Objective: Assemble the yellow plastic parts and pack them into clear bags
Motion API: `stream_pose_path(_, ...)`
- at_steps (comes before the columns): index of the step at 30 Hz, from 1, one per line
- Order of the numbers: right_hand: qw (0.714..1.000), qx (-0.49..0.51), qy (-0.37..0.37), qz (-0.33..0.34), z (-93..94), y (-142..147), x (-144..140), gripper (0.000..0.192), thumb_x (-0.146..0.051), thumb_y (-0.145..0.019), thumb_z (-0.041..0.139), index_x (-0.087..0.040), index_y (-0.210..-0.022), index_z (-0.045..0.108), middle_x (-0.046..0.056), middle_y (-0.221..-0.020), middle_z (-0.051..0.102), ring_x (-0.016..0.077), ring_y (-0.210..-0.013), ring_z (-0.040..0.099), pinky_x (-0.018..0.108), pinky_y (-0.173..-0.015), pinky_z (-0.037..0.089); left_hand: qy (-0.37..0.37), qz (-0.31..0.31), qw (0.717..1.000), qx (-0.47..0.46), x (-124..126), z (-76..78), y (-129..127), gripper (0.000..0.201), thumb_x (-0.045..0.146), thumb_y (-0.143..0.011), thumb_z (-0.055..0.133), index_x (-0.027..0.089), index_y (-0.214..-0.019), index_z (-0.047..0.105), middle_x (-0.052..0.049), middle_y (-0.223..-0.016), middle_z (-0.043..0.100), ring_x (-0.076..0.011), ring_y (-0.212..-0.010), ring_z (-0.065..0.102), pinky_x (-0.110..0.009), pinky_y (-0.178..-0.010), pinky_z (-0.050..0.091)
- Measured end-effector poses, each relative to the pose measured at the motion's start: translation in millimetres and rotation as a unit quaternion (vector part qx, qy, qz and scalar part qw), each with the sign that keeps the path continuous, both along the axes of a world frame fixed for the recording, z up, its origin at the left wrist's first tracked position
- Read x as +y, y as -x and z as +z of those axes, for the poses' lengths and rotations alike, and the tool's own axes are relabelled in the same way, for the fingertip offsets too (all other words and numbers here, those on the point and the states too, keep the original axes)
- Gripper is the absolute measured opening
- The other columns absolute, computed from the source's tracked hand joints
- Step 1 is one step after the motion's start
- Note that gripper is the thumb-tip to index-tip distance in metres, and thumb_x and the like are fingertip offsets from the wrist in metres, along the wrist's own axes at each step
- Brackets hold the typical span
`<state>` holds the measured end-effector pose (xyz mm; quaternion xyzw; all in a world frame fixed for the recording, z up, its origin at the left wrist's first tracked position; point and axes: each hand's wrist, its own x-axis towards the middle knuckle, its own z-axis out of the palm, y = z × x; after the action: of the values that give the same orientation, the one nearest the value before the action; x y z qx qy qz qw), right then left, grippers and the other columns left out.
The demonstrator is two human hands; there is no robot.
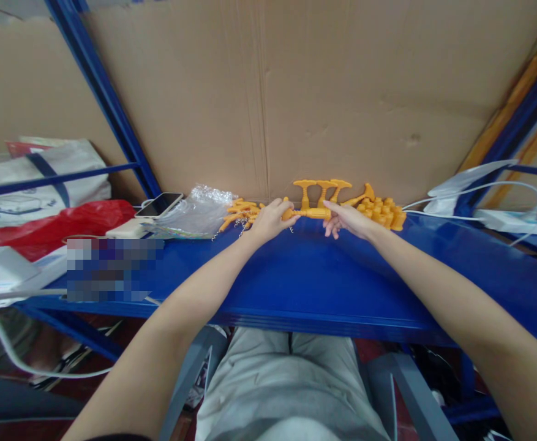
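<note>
At surface point(296, 275) back edge: left hand point(268, 222) and right hand point(348, 218) both closed on orange plastic rod assembly point(311, 212); fingertips hidden behind it, part details unclear.

Blue shelf point(296, 288) — bearing orange plastic parts point(381, 213), a phone point(159, 204), a crumpled clear bag point(195, 214).

A long orange plastic assembly with a rod-like body point(311, 213) lies level along the back of the blue metal shelf, close to the cardboard wall. Three T-shaped orange plastic pegs point(322, 188) stand up from its top, the right ones leaning slightly. Its left end sits inside the closed left hand point(270, 220), and the right hand point(348, 218) rests fingers on its right end. Whether it touches the shelf or is lifted just off it cannot be told
</note>
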<state>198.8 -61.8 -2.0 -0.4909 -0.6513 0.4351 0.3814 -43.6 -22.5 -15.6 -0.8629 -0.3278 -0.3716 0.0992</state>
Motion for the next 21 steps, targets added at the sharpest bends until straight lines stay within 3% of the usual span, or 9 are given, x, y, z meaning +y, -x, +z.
stream_pose_path(5, 0.998, -0.030, 0.046, -0.020, -0.8, 2.7, 0.4, 0.066, -0.076, -0.091, 0.031, -0.020, -0.068, 0.057, 0.005, -0.042, 0.058, 0.0133, -0.034, 0.049, 0.025, -0.036, 0.040, -0.006, 0.008, 1.000, 0.005, -0.1, -1.6, -1.7, 0.020, 0.037, -0.088, 0.066, 0.020, -0.098, 0.064, -0.006, -0.095, 0.065, -0.0197, -0.088, 0.064, -0.028, -0.074, 0.048)
stream_pose_path(8, 0.996, -0.038, 0.073, -0.017, 3.7, 0.8, -1.1, 0.070, -0.079, -0.090, 0.027, -0.019, -0.073, 0.060, 0.007, -0.051, 0.064, 0.0134, -0.034, 0.052, 0.026, -0.036, 0.041, -0.002, 0.011, 1.000, 0.001, 2.2, -3.0, -2.0, 0.019, 0.036, -0.088, 0.066, 0.019, -0.097, 0.064, -0.005, -0.091, 0.065, -0.0196, -0.086, 0.064, -0.029, -0.074, 0.048)
stream_pose_path(10, 0.997, -0.025, 0.076, 0.002, 6.5, -1.9, -2.1, 0.062, -0.074, -0.092, 0.036, -0.019, -0.082, 0.063, 0.009, -0.068, 0.073, 0.0142, -0.042, 0.059, 0.025, -0.040, 0.044, -0.001, 0.012, 1.000, -0.002, 4.1, -3.6, -1.3, 0.018, 0.035, -0.088, 0.066, 0.019, -0.097, 0.064, -0.005, -0.091, 0.065, -0.0196, -0.086, 0.064, -0.029, -0.075, 0.049)
stream_pose_path(13, 0.999, -0.001, 0.040, 0.028, 8.2, -6.7, -3.1, 0.030, -0.051, -0.091, 0.062, -0.022, -0.098, 0.063, 0.007, -0.097, 0.077, 0.0146, -0.062, 0.070, 0.023, -0.052, 0.051, 0.002, 0.011, 1.000, -0.004, 6.5, -4.0, 0.3, 0.018, 0.033, -0.088, 0.067, 0.019, -0.097, 0.064, -0.006, -0.094, 0.066, -0.0197, -0.087, 0.064, -0.030, -0.077, 0.049)
stream_pose_path(15, 0.999, 0.007, 0.020, 0.029, 7.8, -8.8, -2.9, 0.021, -0.038, -0.089, 0.069, -0.022, -0.102, 0.064, 0.006, -0.103, 0.077, 0.0136, -0.069, 0.071, 0.022, -0.058, 0.053, 0.002, 0.010, 1.000, -0.004, 6.9, -4.1, 1.0, 0.018, 0.034, -0.088, 0.067, 0.019, -0.096, 0.064, -0.006, -0.094, 0.067, -0.0198, -0.087, 0.064, -0.030, -0.078, 0.049)
stream_pose_path(18, 1.000, 0.008, 0.023, 0.019, 6.2, -9.4, -1.7, 0.020, -0.039, -0.091, 0.065, -0.019, -0.092, 0.066, 0.008, -0.096, 0.078, 0.0132, -0.067, 0.070, 0.022, -0.060, 0.053, -0.001, 0.010, 1.000, -0.002, 5.7, -4.1, 0.8, 0.019, 0.035, -0.088, 0.067, 0.018, -0.096, 0.064, -0.007, -0.095, 0.067, -0.0197, -0.087, 0.064, -0.029, -0.077, 0.049)
stream_pose_path(21, 0.999, 0.004, 0.039, 0.018, 4.9, -8.0, -0.3, 0.039, -0.051, -0.094, 0.057, -0.016, -0.080, 0.066, 0.011, -0.087, 0.077, 0.0147, -0.064, 0.069, 0.023, -0.058, 0.053, -0.005, 0.013, 1.000, -0.001, 4.2, -4.4, -0.2, 0.019, 0.034, -0.087, 0.068, 0.018, -0.096, 0.065, -0.006, -0.093, 0.067, -0.0193, -0.086, 0.065, -0.029, -0.075, 0.049)
